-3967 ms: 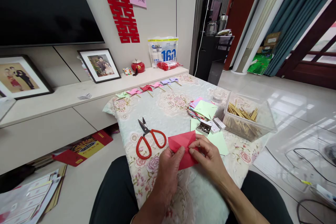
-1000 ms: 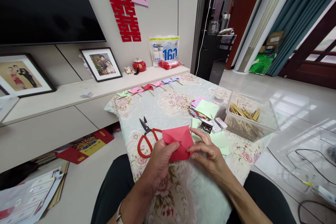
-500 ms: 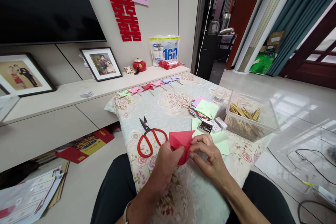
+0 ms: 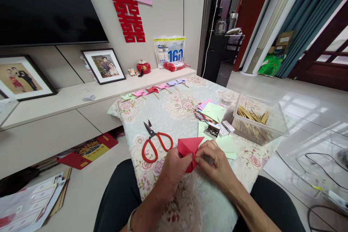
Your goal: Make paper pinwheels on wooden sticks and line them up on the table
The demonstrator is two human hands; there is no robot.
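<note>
A red paper pinwheel [image 4: 188, 145], partly folded, is held above the near part of the table. My left hand [image 4: 175, 165] is closed on it, with the thumb pressed near its centre. The fingers of my right hand [image 4: 213, 157] pinch the paper at the middle; whether a pin is between them is hidden. Left of my hands lie scissors [image 4: 152, 141] with red handles, blades slightly apart. Beyond my right hand are a small open box of metal pins [image 4: 212, 131] and light green paper [image 4: 230, 147].
Several finished pinwheels [image 4: 152, 90] on sticks lie along the table's far edge. A stack of coloured paper squares [image 4: 210, 111] and a clear plastic bin [image 4: 277, 121] of thin sticks stand at the right. The floral tablecloth [image 4: 181, 103] covers the table.
The right fingers have closed in on the centre of the red paper. Both hands and the paper have shifted slightly to the right.
</note>
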